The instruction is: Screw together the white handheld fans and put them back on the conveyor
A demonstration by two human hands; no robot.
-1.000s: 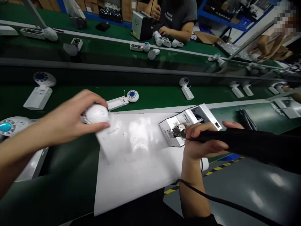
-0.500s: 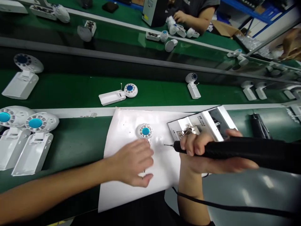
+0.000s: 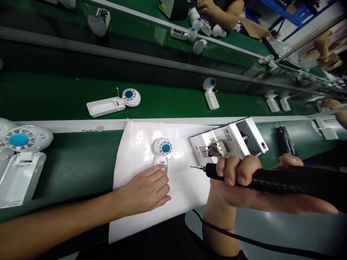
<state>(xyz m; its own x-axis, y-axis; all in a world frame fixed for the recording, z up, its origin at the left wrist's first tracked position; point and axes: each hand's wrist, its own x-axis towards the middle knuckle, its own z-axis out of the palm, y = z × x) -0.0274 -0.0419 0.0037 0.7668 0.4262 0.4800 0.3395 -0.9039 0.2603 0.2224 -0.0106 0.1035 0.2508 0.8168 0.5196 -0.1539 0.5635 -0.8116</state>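
On the white sheet [image 3: 127, 159] lies a white fan-like device [image 3: 163, 147], with a round vented head and a blue centre. My left hand [image 3: 148, 189] closes over its lower body, hiding most of that part. In my right hand [image 3: 241, 177] is a black electric screwdriver [image 3: 287, 180], fingers wrapped round it. Its thin bit points left, over the sheet and apart from the device. Beyond that hand stands a silver-and-black screw feeder [image 3: 225, 142], partly covered by my fingers.
Similar white devices stand at the left [image 3: 25, 162], and others lie on the green belt [image 3: 108, 104] behind. A black tool [image 3: 286, 141] rests at the right. The screwdriver's cable [image 3: 244, 238] hangs below my right wrist. Across the line, a co-worker's arm [image 3: 226, 16] shows.
My left hand has come down onto the device's lower body, its fingers drawn closer together. The screwdriver has shifted slightly right. The view has moved, and the devices on the belt appear farther left.
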